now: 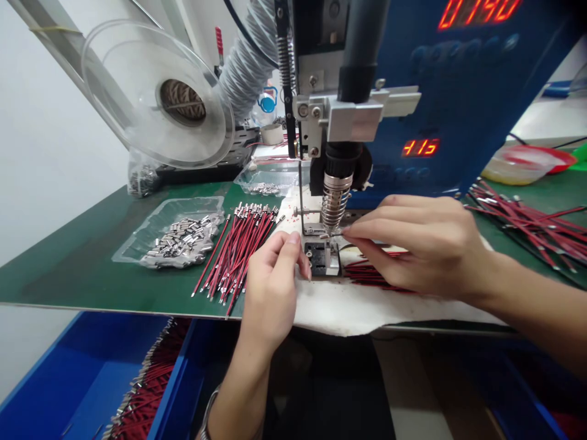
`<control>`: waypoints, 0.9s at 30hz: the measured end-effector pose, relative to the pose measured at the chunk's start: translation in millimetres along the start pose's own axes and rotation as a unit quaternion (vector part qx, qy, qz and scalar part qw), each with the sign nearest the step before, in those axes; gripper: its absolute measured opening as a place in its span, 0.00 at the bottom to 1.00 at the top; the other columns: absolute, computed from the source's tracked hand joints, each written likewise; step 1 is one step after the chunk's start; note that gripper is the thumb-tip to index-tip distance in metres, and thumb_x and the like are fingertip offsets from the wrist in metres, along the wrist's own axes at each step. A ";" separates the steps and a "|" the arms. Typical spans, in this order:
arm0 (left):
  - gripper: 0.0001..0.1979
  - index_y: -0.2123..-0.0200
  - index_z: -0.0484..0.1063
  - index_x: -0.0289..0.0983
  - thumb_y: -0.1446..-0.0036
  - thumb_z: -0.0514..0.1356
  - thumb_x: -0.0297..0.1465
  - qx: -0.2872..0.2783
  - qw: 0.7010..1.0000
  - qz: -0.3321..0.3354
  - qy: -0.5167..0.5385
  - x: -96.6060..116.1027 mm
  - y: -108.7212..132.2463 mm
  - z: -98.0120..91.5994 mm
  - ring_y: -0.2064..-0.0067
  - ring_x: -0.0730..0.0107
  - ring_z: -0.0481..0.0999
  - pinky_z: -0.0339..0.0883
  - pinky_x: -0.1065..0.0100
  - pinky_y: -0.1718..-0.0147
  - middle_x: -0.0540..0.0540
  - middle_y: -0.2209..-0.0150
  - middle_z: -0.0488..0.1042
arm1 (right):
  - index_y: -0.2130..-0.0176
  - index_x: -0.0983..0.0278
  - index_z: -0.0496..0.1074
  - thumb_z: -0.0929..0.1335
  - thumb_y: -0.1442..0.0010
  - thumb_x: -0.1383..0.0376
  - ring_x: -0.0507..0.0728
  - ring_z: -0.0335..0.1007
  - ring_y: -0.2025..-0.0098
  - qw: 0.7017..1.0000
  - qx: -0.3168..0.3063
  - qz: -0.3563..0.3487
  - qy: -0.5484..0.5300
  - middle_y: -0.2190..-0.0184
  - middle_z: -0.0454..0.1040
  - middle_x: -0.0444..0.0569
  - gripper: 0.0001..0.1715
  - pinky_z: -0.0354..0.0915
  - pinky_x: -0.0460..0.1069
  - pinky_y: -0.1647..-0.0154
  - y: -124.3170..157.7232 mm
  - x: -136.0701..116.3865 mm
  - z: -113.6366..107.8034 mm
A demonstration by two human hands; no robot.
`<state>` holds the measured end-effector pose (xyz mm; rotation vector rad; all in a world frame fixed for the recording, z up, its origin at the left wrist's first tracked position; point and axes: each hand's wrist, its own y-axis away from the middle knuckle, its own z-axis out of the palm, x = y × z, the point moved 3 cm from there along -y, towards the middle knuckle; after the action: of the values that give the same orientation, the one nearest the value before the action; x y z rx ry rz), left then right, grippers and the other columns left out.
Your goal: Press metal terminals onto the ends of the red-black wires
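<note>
Under the soldering machine's spring-wrapped tip (337, 201), my right hand (413, 244) pinches a thin wire lead. A small silvery metal piece (324, 236) shows at the lead's end, above the black and metal fixture (323, 258). My left hand (273, 287) is closed, thumb against bent fingers, just left of the fixture. Whatever it may hold is hidden. Red and black wires (373, 273) lie beneath my right hand on a white cloth (353, 311). A bundle of red and black wires with metal ends (238, 250) rests left of my left hand.
A clear plastic tray (126, 247) with many metal caps (183, 238) stands on the green tabletop (68, 256). Another tray (250, 183) lies behind it. More wires (532, 223) spread at right. The blue machine (458, 116) rises behind. A blue bin (87, 360) sits below.
</note>
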<state>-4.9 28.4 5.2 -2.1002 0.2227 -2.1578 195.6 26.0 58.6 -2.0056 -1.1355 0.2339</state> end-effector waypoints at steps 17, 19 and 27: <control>0.22 0.76 0.67 0.39 0.27 0.58 0.37 -0.004 1.000 -0.002 0.000 0.2 0.2 -0.4 0.79 0.74 0.54 0.50 0.67 0.79 0.51 0.79 0.66 | 0.61 0.63 0.80 0.72 0.34 0.75 0.54 0.81 0.70 0.999 0.018 -0.020 0.030 0.64 0.87 0.45 0.08 0.74 0.50 0.69 0.6 0.3 -3.1; 0.22 0.77 0.67 0.39 0.27 0.58 0.37 -0.004 1.000 -0.002 0.000 0.3 0.2 -0.4 0.79 0.75 0.54 0.50 0.67 0.79 0.52 0.80 0.65 | 0.60 0.63 0.80 0.72 0.34 0.75 0.54 0.82 0.69 0.999 0.023 -0.020 0.033 0.64 0.87 0.45 0.08 0.75 0.49 0.69 0.7 0.0 -3.8; 0.22 0.77 0.67 0.40 0.27 0.58 0.37 -0.001 1.000 0.001 -0.007 0.4 0.3 -0.1 0.79 0.73 0.57 0.53 0.68 0.79 0.52 0.81 0.65 | 0.60 0.62 0.80 0.73 0.35 0.75 0.54 0.83 0.68 1.000 0.014 -0.010 0.011 0.64 0.87 0.45 0.08 0.75 0.49 0.67 1.1 -2.3 -3.6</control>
<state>-5.0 28.0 5.5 -2.1155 0.2267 -2.1409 196.8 21.9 59.7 -1.9675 -1.1310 0.2157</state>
